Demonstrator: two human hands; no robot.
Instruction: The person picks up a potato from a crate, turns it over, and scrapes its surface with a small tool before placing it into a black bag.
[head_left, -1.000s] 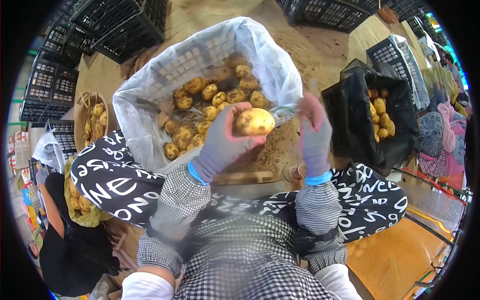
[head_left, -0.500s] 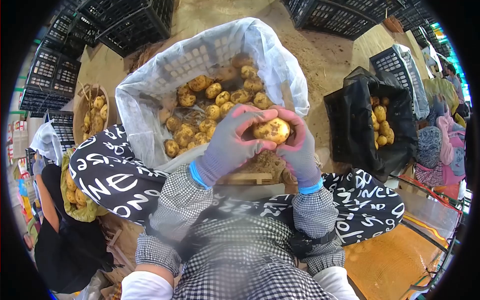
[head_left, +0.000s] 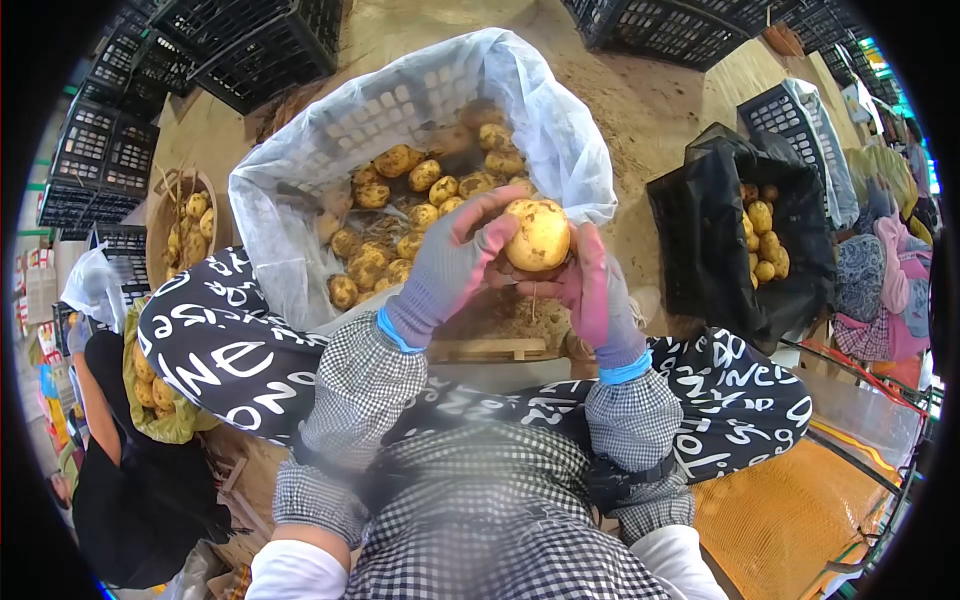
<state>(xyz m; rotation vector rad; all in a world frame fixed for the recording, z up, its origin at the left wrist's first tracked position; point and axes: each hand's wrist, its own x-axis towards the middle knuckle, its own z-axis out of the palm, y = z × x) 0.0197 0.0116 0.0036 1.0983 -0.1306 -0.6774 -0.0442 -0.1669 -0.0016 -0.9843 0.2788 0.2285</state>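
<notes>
Between both my gloved hands is a yellow potato [head_left: 538, 236] with brown soil patches, held up over the near edge of a lined crate. My left hand [head_left: 455, 262] grips it from the left, thumb and fingers closed around its side. From the right, my right hand [head_left: 598, 295] presses its fingers against the potato's side and underside. Both gloves are grey with pink fingertips. Behind them, the crate with a white plastic liner [head_left: 560, 130] contains many soil-smeared potatoes [head_left: 425, 176]; my hands hide some of them.
A black-lined crate [head_left: 690, 235] with potatoes stands at right, a basket of potatoes [head_left: 190, 225] at left. Stacked black crates [head_left: 260, 50] are at the back. An orange mesh sack [head_left: 790, 520] lies lower right. Another person in black [head_left: 130, 480] is at lower left.
The potato has been turned, showing a rounder, broader face, and sits slightly higher. My right hand has shifted lower around it, its fingers now reaching underneath.
</notes>
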